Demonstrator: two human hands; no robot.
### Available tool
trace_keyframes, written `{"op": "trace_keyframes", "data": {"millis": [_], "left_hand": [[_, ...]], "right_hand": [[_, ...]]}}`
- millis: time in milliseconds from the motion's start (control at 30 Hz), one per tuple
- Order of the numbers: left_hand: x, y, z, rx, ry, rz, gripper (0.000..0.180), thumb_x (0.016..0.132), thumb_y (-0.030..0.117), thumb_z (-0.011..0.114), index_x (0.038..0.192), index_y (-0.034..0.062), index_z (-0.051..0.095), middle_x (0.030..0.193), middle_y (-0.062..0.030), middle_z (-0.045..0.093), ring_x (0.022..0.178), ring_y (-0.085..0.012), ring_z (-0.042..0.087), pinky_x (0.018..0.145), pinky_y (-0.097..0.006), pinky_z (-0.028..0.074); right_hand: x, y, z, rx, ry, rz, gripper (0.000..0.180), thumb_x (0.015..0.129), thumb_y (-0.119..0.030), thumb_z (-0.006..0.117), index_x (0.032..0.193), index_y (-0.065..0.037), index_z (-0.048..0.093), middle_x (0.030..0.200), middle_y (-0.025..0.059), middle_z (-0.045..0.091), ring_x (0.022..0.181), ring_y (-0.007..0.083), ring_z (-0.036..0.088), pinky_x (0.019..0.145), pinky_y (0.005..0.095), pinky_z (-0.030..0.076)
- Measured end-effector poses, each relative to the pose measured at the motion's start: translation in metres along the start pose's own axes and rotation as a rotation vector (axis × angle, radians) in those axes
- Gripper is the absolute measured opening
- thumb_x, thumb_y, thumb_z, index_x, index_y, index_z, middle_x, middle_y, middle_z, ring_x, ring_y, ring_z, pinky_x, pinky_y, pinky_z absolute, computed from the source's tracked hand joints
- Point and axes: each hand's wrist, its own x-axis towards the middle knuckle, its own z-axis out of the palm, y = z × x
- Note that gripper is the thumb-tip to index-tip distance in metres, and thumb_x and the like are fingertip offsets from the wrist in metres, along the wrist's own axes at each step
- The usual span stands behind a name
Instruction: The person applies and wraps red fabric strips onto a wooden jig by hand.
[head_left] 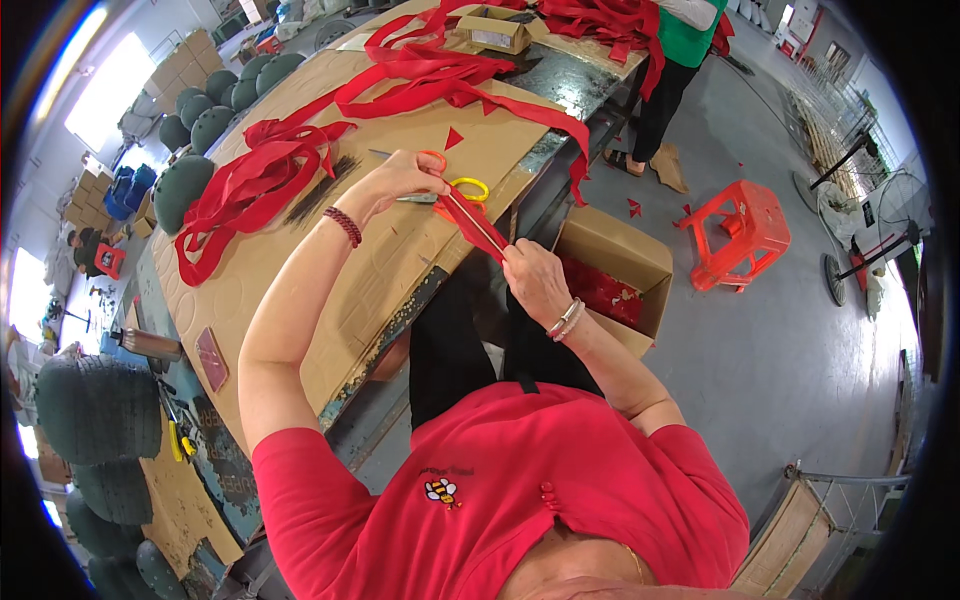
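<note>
A narrow red fabric strip (474, 226) is stretched between my two hands, over the near edge of the table, with a thin pale rod or wire lying along it. My left hand (408, 174) pinches its upper end, fingers closed. The lower end is in my right hand (536, 280), whose fingers are wrapped round it. Close by my left hand lie orange-handled scissors (435, 157), partly covered by the hand, and yellow-handled scissors (472, 187). Left of that hand is a bundle of thin dark rods (318, 192), beside a heap of red strips (250, 190).
Cardboard (370, 270) covers the table. Long red strips (420, 80) trail across its far part, near a small carton (495, 30). An open cardboard box (625, 245) with red pieces stands at my right, before a red stool (742, 235). Another person (680, 50) stands beyond.
</note>
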Motion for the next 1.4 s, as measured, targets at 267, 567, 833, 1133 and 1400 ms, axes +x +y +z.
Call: {"op": "trace_keyframes", "data": {"millis": [267,567,833,1133,1400], "left_hand": [[0.035,0.018,-0.012,-0.033,-0.110,-0.193,0.032,0.068,0.000,0.075,0.098,-0.0053,0.065,0.088,-0.0088,0.066,0.076,-0.0144,0.064,0.068,-0.023,0.051],[0.048,0.034,0.000,0.063,-0.205,-0.190,0.029,0.066,0.001,0.078,0.091,-0.0030,0.063,0.081,-0.0074,0.064,0.068,-0.0127,0.061,0.058,-0.022,0.048],[0.041,0.085,0.021,0.442,0.210,0.548,0.054,0.074,0.019,0.079,0.118,-0.0031,0.057,0.111,-0.0109,0.061,0.103,-0.0154,0.057,0.091,-0.027,0.045],[-0.055,-0.030,0.122,0.072,0.350,0.346,0.050,0.068,0.007,0.081,0.112,-0.0025,0.059,0.111,-0.0076,0.059,0.104,-0.0166,0.057,0.090,-0.031,0.048],[-0.061,-0.050,0.175,-0.065,0.537,0.370,0.077,0.061,0.005,0.084,0.127,-0.0011,0.046,0.123,-0.0139,0.047,0.112,-0.0269,0.055,0.100,-0.035,0.046]], "right_hand": [[0.017,0.003,0.003,0.068,-0.013,-0.006,0.008,0.078,-0.008,0.061,0.074,-0.005,0.055,0.072,0.0115,0.054,0.070,0.0302,0.058,0.063,0.0412,0.048],[0.009,0.002,-0.001,0.116,-0.072,0.129,0.010,0.079,-0.011,0.060,0.073,-0.003,0.056,0.072,0.0136,0.056,0.069,0.0326,0.059,0.064,0.0428,0.049],[0.031,0.065,-0.029,0.441,0.190,0.480,0.022,0.077,-0.011,0.066,0.063,0.001,0.056,0.054,0.0100,0.049,0.049,0.0142,0.045,0.049,0.0314,0.038],[0.015,0.144,-0.028,1.100,0.987,0.857,0.013,0.082,-0.006,0.070,0.073,-0.005,0.060,0.064,-0.0038,0.057,0.054,0.0029,0.048,0.050,0.0184,0.036],[0.008,0.126,0.002,1.257,0.995,0.945,0.018,0.086,-0.007,0.067,0.072,-0.008,0.055,0.070,-0.0010,0.059,0.059,0.0078,0.055,0.055,0.0215,0.047]]}}
